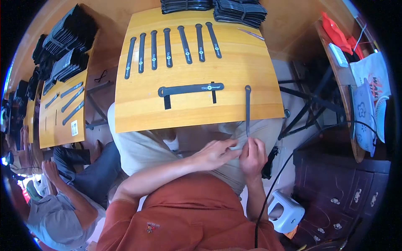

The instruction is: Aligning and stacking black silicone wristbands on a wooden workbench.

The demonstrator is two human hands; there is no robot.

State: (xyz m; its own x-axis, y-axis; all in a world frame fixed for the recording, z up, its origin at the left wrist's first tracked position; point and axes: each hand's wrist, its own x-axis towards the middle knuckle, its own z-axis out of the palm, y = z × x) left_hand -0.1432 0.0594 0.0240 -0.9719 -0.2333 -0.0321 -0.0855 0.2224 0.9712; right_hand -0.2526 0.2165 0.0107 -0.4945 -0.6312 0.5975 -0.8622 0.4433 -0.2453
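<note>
Black strap (pixel 248 106) in your right hand (pixel 253 159)
Those fingers pinch its lower end; your left hand (pixel 214 154), fingers loosely parted, hovers beside.

"What does the dark strap (pixel 248 111) look like?"

"Long, slim and nearly black, with a wider, rounded head at its far end and a small opening in that head."

"How is it lying?"

"Almost straight, pointing away from the wearer. The head is over the right part of the bench (pixel 234 71); I can't tell whether it touches the wood."

"And the near end?"

"Past the front edge, pinched in the fingers (pixel 250 144) of the right hand (pixel 253 160), which hide its tip."
</note>
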